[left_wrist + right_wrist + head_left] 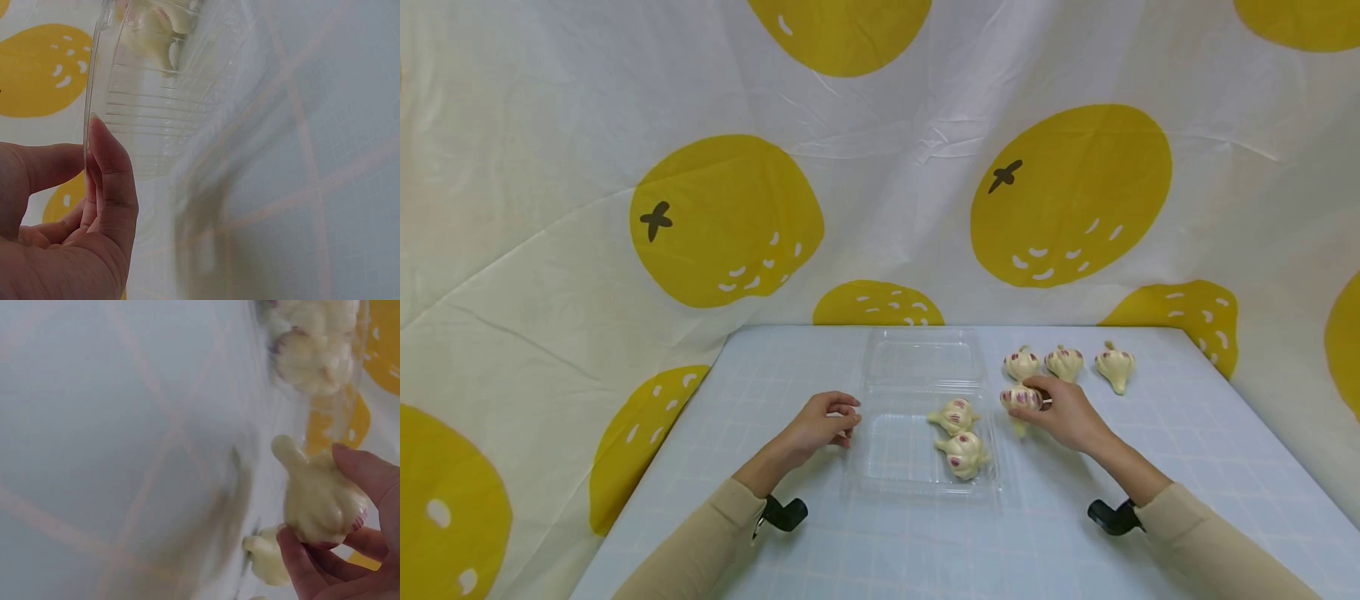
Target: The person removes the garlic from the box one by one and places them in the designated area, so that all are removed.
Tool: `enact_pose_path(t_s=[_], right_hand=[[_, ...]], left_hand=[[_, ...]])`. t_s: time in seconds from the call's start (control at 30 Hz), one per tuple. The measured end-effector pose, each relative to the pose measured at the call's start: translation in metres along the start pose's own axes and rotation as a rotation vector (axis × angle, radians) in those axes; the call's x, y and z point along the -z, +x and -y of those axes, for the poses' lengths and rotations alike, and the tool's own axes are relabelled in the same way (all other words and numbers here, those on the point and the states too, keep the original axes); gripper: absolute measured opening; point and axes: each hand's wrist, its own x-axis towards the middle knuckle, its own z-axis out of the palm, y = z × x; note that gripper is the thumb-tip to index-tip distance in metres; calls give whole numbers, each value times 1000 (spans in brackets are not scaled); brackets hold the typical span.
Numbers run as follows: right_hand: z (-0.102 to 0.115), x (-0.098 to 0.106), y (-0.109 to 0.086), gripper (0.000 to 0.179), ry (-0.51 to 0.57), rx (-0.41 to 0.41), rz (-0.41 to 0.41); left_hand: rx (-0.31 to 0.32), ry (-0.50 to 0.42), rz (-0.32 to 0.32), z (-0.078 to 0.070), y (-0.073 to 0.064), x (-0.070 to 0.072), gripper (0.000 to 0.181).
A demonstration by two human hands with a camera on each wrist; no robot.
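Note:
A clear plastic clamshell container [891, 482] lies with its lid [922, 331] folded back. My left hand [823, 423] pinches its left rim; the thumb and a finger [115, 162] lie on either side of that edge in the left wrist view. Two garlic bulbs, one [957, 416] behind the other [964, 455], sit in the right part of the base. Just right of the container, my right hand [1067, 414] pinches another garlic bulb [322, 494] between thumb and fingers, raised off the table in the right wrist view.
Three more garlic bulbs, a left one [1022, 364], a middle one [1063, 362] and a right one [1115, 367], lie behind the right hand. A pale checked cloth covers the table [940, 550]. A curtain [895, 183] with yellow fruit prints hangs behind it.

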Motion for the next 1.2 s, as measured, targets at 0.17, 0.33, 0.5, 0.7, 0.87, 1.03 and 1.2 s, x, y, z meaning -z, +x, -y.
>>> enact_pose_path(t_s=[0.17, 0.33, 0.5, 0.7, 0.87, 1.03, 1.2], right_hand=[[-11, -3, 0, 59, -40, -22, 31], [-24, -4, 2, 59, -57, -60, 81], [-30, -2, 4, 58, -67, -81, 112], [-31, 0, 2, 64, -67, -134, 163], [-30, 3, 0, 64, -74, -152, 174], [-27, 10, -2, 70, -85, -165, 176], [-19, 17, -5, 71, -104, -137, 130]], left_hand=[[-2, -4, 2, 1, 1, 0, 37], [0, -6, 9, 0, 0, 0, 37], [-2, -6, 4, -2, -1, -1, 37], [7, -5, 6, -3, -1, -2, 37], [2, 4, 0, -3, -1, -1, 36], [10, 3, -6, -2, 0, -1, 36], [9, 5, -8, -2, 1, -1, 36]])
